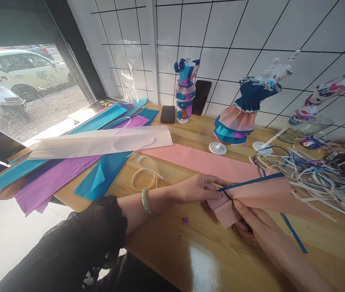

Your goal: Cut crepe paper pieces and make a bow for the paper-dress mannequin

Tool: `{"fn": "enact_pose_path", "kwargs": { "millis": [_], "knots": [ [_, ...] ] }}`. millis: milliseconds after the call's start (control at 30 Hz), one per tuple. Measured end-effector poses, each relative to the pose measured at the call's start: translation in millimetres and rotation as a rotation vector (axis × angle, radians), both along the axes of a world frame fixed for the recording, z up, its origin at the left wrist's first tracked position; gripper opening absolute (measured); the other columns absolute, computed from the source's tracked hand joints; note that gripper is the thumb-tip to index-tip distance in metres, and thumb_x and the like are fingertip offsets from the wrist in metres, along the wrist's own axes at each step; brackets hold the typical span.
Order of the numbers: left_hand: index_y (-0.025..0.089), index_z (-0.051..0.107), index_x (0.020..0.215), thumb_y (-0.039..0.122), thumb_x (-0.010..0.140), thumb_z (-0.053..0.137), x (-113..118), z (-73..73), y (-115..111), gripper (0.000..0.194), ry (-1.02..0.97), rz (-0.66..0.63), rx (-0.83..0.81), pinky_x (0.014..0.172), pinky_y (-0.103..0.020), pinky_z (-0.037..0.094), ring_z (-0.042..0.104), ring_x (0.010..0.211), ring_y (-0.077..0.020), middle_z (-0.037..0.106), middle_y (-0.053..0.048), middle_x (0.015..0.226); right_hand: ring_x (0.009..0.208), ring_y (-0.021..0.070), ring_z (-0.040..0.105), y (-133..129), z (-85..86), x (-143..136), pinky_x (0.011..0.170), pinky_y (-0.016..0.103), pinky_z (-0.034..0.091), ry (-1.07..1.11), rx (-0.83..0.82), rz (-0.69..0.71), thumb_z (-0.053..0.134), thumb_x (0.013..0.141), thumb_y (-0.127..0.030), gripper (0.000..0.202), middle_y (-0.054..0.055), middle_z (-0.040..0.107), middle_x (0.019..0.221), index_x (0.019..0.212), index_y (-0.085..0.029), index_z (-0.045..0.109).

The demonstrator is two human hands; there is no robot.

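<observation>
My left hand [198,188], with a pale green bangle on its wrist, pinches the left end of a pink crepe paper strip [257,192]. A narrow blue paper band [251,181] runs along the strip's upper edge. My right hand [256,223] is closed on small dark scissors [228,196]. Their blades lie at the pink paper just below the blue band, close to my left fingertips. The handles are mostly hidden by my right fingers. Below the blades, a flap of pink paper [227,215] hangs down over the table.
Crepe paper sheets, including a white one [105,142] and a purple one [53,182], lie at left. Small dress forms in paper dresses [239,109] stand by the tiled wall, near a phone [168,114]. Tangled paper strips [315,174] and a blue scrap [294,233] lie at right.
</observation>
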State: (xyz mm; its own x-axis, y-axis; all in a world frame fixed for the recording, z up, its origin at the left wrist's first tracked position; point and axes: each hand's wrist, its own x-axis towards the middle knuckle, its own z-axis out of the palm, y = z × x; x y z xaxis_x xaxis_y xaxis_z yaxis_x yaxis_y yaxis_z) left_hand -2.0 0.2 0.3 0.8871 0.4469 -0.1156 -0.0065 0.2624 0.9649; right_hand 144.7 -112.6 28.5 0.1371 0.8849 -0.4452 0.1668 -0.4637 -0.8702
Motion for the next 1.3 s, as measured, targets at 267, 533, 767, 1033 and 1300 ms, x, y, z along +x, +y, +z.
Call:
{"fn": "enact_pose_path", "kwargs": {
  "millis": [267,533,767,1033,1300],
  "knots": [
    [0.016,0.046,0.127,0.023,0.078,0.060,-1.4,7.4,-0.6,0.052,-0.014,-0.009,0.026,0.057,-0.019,0.037,0.047,0.059,-0.0071,0.057,0.002,0.068,0.043,0.0077,0.019,0.2,-0.8,0.6,0.043,0.024,0.009,0.045,-0.020,0.013,0.048,0.074,-0.065,0.044,-0.009,0.023,0.048,0.072,-0.022,0.043],
    [0.018,0.033,0.136,0.021,0.080,0.056,-4.2,8.7,-1.5,0.061,-0.010,-0.008,0.080,0.048,-0.018,0.026,0.037,0.052,-0.0054,0.048,0.005,0.061,0.043,0.0079,0.021,0.3,-3.2,3.7,0.043,0.024,0.011,0.006,-0.021,0.037,0.047,0.070,-0.071,0.051,-0.009,0.025,0.047,0.063,-0.021,0.041],
    [0.016,0.031,0.137,0.020,0.081,0.055,-3.4,6.5,-1.4,0.061,-0.028,-0.005,0.097,0.047,-0.017,0.025,0.034,0.051,-0.0048,0.045,0.006,0.060,0.044,0.0078,0.020,1.1,-7.9,7.1,0.044,0.024,0.011,0.046,-0.022,0.068,0.045,0.073,-0.069,0.049,-0.009,0.021,0.048,0.062,-0.022,0.037],
    [0.016,0.029,0.137,0.020,0.081,0.055,-3.8,8.6,-0.8,0.062,-0.008,-0.009,0.099,0.046,-0.017,0.024,0.032,0.049,-0.0049,0.043,0.007,0.057,0.043,0.0086,0.020,1.6,-11.7,8.0,0.043,0.025,0.013,0.004,-0.014,0.078,0.043,0.072,-0.071,0.050,-0.009,0.020,0.050,0.066,-0.022,0.040],
    [0.018,0.029,0.138,0.023,0.079,0.058,-4.3,7.1,0.1,0.066,0.001,0.014,0.082,0.051,-0.019,0.031,0.042,0.053,-0.0066,0.053,0.003,0.063,0.043,0.0079,0.022,1.6,-12.6,11.0,0.042,0.024,0.014,-0.016,-0.015,0.005,0.046,0.073,-0.069,0.048,-0.008,0.024,0.048,0.065,-0.021,0.044]
  ]
}}
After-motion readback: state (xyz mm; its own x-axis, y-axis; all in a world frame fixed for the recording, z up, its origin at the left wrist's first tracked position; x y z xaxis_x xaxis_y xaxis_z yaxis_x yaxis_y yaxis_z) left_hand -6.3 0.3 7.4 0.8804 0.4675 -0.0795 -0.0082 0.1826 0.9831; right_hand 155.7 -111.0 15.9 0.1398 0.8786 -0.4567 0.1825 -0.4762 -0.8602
